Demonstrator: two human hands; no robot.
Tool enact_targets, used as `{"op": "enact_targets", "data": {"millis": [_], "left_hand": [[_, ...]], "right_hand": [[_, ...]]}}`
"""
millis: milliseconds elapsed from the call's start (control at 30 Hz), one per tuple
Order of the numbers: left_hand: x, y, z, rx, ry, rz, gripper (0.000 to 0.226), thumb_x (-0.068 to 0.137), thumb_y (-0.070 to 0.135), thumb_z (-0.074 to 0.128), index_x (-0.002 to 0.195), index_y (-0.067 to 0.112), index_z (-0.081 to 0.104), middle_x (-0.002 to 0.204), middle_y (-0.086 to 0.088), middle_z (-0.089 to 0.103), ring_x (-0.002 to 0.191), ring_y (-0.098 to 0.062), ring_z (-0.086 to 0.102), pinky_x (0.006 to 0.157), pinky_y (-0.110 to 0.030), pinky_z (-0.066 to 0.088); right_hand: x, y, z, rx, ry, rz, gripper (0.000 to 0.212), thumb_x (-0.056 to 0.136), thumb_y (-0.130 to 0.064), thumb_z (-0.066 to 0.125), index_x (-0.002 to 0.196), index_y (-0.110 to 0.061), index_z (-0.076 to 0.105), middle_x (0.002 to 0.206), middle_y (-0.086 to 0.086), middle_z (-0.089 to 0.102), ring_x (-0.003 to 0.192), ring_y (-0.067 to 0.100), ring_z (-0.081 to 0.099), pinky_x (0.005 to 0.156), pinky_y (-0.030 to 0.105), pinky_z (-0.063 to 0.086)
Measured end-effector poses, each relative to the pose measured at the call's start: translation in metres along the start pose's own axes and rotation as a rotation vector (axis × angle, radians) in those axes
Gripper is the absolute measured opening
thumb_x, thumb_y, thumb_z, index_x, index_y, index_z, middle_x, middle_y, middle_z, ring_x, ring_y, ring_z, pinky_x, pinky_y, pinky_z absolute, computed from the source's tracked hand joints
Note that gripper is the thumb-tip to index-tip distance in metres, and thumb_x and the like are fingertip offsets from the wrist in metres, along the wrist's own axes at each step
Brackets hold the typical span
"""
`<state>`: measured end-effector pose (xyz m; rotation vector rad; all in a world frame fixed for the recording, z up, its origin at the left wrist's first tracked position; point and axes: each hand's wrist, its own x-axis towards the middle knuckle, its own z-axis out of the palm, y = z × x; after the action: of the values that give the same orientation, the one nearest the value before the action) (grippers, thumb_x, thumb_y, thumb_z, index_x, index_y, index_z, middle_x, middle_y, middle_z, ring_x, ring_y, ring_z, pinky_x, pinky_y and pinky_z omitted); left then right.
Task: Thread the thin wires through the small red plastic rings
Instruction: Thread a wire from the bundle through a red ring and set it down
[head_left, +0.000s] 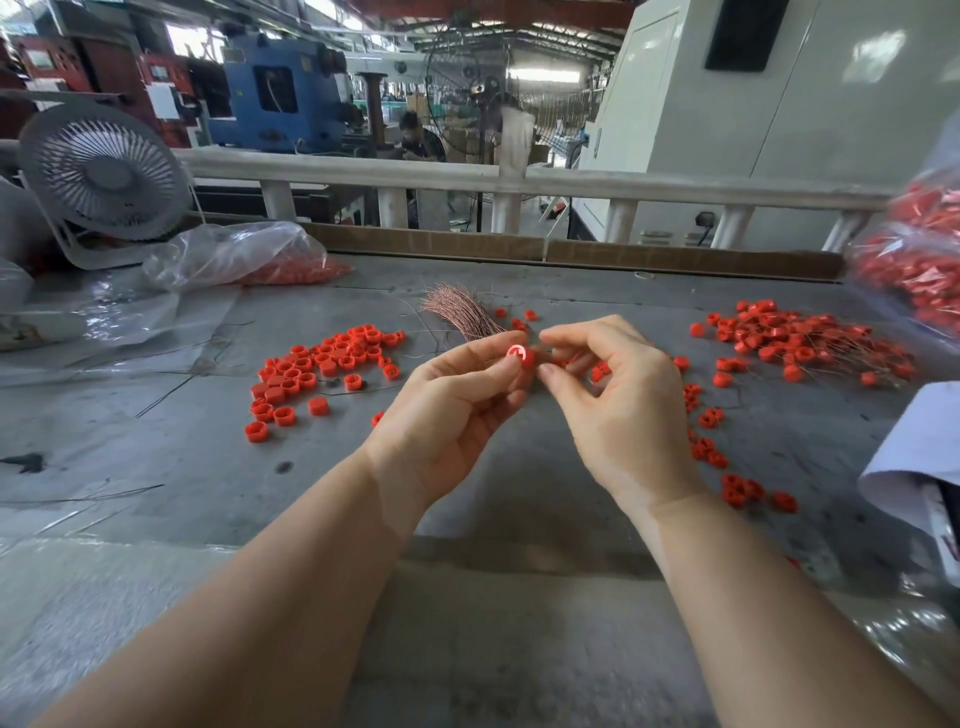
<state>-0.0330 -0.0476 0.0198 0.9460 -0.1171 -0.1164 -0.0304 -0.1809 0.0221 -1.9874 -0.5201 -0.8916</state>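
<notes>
Red ring (519, 355) pinched in the left hand (447, 400); the right hand (608, 395) pinches beside it, wire too fine to see. Right of the hands lies a wired pile (800, 345); left, unthreaded rings (322, 369); behind, wires (462, 312). Much seemingly remains.

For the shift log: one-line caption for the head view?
Left hand pinches a red ring while right hand works at it, loose rings around.

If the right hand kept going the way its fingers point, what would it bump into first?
Most likely the red ring pinched by the left hand. The right hand's fingers point straight at it, almost touching, though depth is hard to judge.
</notes>
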Motion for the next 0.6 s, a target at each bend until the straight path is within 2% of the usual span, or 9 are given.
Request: {"op": "enact_targets", "data": {"millis": [100, 167, 467, 600], "left_hand": [[0.0, -0.0004, 0.0, -0.034, -0.019, 0.013, 0.023, 0.075, -0.005, 0.056, 0.093, 0.006, 0.066, 0.072, -0.004, 0.07, 0.061, -0.008, 0.065, 0.068, -0.017, 0.054], [-0.0004, -0.0012, 0.0006, -0.009, -0.03, 0.057, 0.026, 0.07, -0.004, 0.058, 0.092, 0.005, 0.066, 0.074, -0.005, 0.071, 0.065, -0.009, 0.066, 0.069, -0.017, 0.054], [-0.0045, -0.0039, 0.0048, 0.402, 0.041, 0.337, 0.02, 0.08, -0.008, 0.061, 0.092, 0.008, 0.063, 0.077, 0.001, 0.073, 0.077, -0.01, 0.068, 0.079, -0.021, 0.054], [-0.006, -0.0039, 0.0066, 0.451, 0.052, 0.364, 0.02, 0.08, -0.008, 0.062, 0.092, 0.008, 0.063, 0.075, 0.004, 0.073, 0.076, -0.008, 0.068, 0.078, -0.02, 0.054]], "right_hand": [[-0.0009, -0.0009, 0.0011, 0.0, -0.005, 0.0, 0.018, 0.076, -0.002, 0.07, 0.088, -0.016, 0.07, 0.081, -0.008, 0.06, 0.07, 0.008, 0.055, 0.062, 0.008, 0.039], [-0.0012, -0.0014, 0.001, 0.011, -0.007, 0.001, 0.013, 0.077, -0.006, 0.068, 0.087, -0.015, 0.07, 0.081, -0.008, 0.06, 0.072, 0.007, 0.055, 0.063, 0.008, 0.039], [-0.0005, 0.0003, -0.0005, 0.097, -0.021, 0.061, 0.007, 0.082, -0.01, 0.068, 0.084, -0.015, 0.071, 0.079, -0.002, 0.066, 0.073, 0.005, 0.057, 0.064, 0.006, 0.038], [-0.0006, -0.0002, -0.0007, 0.12, -0.013, 0.053, 0.011, 0.081, -0.008, 0.068, 0.083, -0.018, 0.068, 0.078, -0.001, 0.066, 0.07, 0.004, 0.055, 0.064, 0.006, 0.037]]}}
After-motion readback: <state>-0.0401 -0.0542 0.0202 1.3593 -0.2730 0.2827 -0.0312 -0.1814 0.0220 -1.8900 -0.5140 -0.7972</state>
